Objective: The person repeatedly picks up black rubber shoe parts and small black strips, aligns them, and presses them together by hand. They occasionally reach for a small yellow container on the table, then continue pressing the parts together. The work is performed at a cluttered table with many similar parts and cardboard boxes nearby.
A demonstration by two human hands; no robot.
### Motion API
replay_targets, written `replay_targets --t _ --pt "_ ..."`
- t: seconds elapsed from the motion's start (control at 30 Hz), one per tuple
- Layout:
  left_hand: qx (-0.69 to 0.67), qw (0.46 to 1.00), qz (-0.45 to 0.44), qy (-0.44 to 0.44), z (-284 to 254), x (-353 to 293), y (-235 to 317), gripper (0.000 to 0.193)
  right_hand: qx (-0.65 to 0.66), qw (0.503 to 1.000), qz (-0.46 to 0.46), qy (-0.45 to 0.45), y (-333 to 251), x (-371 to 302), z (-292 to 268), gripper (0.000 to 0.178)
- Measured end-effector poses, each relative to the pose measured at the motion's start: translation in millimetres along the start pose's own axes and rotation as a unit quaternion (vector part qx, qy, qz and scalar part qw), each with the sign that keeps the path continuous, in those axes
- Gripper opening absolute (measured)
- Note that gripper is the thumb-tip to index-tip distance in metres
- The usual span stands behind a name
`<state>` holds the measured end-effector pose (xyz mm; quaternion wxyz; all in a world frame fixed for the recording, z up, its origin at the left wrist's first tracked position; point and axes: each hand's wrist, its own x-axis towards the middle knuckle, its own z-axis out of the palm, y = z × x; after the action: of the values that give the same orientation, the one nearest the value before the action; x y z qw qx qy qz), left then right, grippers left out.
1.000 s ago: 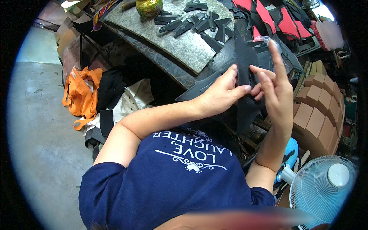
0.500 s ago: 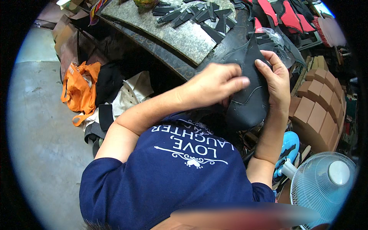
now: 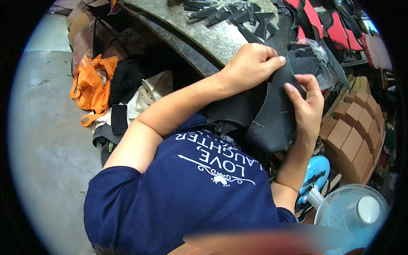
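Observation:
A long black leather-like piece [image 3: 274, 117], perhaps a shoe upper, hangs between my hands in front of my chest. A stitched seam crosses its lower half, and its near end is rounded. My left hand [image 3: 255, 63] is closed in a pinch at the far, narrow end. My right hand [image 3: 309, 100] grips the right edge, its thumb on top and its fingers partly hidden behind. Under my left wrist lies another black sheet [image 3: 240, 104], close to my lap.
Ahead stands a worktable with a grey stone slab [image 3: 170, 21] bearing small black cut pieces [image 3: 255, 19]. Red and black pieces [image 3: 312, 19] and a clear plastic bag [image 3: 321, 55] sit farther right. Brown blocks [image 3: 350, 131] and a fan [image 3: 352, 216] are at right, an orange bag [image 3: 93, 87] at left.
My left hand has moved away from the middle of the black piece to its far end and now pinches it. My right hand keeps hold of the right edge.

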<state>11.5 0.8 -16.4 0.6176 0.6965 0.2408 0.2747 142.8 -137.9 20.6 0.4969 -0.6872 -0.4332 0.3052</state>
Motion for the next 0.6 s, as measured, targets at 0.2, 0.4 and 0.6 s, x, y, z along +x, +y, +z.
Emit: replay_targets --t 0.2,0.4,0.6 --pt "0.177 0.964 0.102 0.169 -46.6 -0.1 -16.7 0.021 0.09 0.992 -0.022 0.084 -10.9 2.6 -19.4 0.02" --pt "0.488 0.817 0.225 0.21 -44.7 20.2 -26.8 0.029 0.052 0.997 -0.029 0.056 6.8 28.8 -6.1 0.022" --pt "0.554 0.813 0.13 0.123 -34.6 15.6 -21.9 0.054 0.112 0.992 0.03 0.057 24.8 25.1 -5.7 0.022"
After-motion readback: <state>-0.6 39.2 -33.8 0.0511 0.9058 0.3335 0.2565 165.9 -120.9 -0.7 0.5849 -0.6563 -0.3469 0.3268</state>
